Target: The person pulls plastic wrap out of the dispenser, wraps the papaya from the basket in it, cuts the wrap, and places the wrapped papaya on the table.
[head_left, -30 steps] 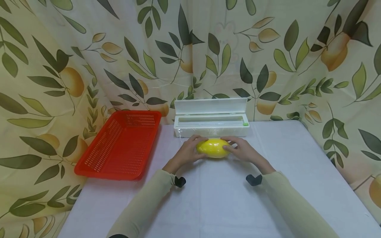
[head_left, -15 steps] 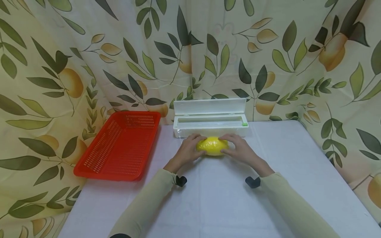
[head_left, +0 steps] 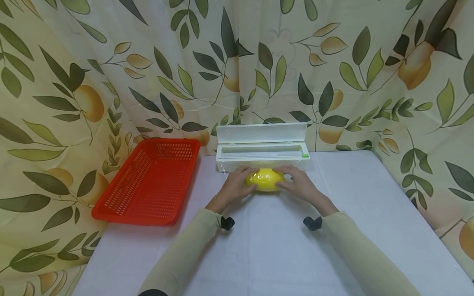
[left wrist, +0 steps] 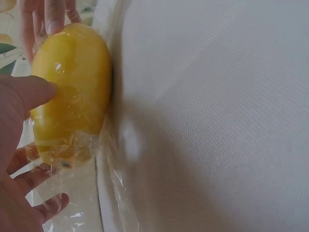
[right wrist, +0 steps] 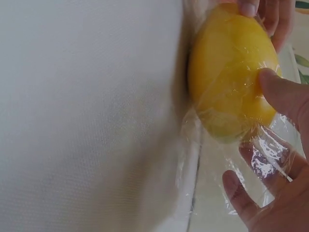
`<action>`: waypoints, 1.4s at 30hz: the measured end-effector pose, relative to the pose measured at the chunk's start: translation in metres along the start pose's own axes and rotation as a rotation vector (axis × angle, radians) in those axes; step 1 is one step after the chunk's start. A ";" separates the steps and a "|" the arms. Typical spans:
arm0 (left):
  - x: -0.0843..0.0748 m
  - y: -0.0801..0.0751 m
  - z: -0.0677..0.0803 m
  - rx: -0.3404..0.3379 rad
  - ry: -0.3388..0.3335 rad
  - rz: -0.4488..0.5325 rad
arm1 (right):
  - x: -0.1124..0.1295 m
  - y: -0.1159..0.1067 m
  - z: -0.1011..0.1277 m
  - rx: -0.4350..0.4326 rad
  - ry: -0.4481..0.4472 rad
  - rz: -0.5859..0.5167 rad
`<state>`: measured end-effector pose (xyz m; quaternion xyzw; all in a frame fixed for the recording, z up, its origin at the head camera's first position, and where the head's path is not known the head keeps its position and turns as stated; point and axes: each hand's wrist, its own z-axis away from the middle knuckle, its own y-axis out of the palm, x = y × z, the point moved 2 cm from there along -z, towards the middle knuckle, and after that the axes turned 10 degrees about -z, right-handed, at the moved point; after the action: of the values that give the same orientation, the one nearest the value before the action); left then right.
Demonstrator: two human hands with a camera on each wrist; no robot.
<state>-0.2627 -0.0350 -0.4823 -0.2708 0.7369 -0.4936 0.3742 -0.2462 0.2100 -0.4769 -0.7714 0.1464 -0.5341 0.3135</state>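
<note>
Nearest the viewer, both pale green sleeves (head_left: 192, 246) reach forward over the white counter (head_left: 274, 255), and the two hands meet around a yellow oval fruit (head_left: 265, 179) that lies on the counter just in front of the dispenser. The left hand (head_left: 234, 187) cups the fruit's left end, thumb pressed on its side and fingers (left wrist: 46, 14) curled behind; the right hand (head_left: 300, 185) holds the right end the same way, fingers (right wrist: 285, 94) curved onto the skin. Clear plastic wrap (right wrist: 263, 159) clings to the fruit and trails loose under both palms.

Over the last second the fruit has rolled a little away from the person, closer to the dispenser, and the hands have travelled with it without letting go. Judging by that, the film is being drawn tighter round the fruit, and the wrapping looks well along, though loose film remains at the ends.

Beyond the hands stands the white wrap dispenser (head_left: 263, 156), lid raised, almost touching the fruit; it leaves little room for rolling further. To the left, apart from the hands, a red perforated basket (head_left: 148, 181) rests partly over the counter's edge. A leaf-and-fruit patterned curtain (head_left: 111, 61) closes off the back.
</note>
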 end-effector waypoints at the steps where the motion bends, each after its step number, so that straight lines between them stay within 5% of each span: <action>1: 0.000 0.000 0.000 0.001 -0.003 0.002 | 0.000 0.000 -0.001 0.004 0.003 -0.001; 22: 0.004 0.001 -0.006 0.022 -0.042 -0.003 | 0.007 -0.020 -0.009 0.062 -0.034 0.019; 34: 0.008 0.004 -0.007 0.028 -0.057 0.039 | -0.006 -0.060 -0.022 -0.112 -0.057 0.122; 42: 0.007 0.007 -0.009 0.025 -0.040 0.054 | -0.036 -0.069 -0.025 -0.185 0.097 0.101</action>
<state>-0.2740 -0.0332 -0.4889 -0.2557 0.7300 -0.4872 0.4054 -0.2903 0.2750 -0.4531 -0.7620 0.2487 -0.5384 0.2601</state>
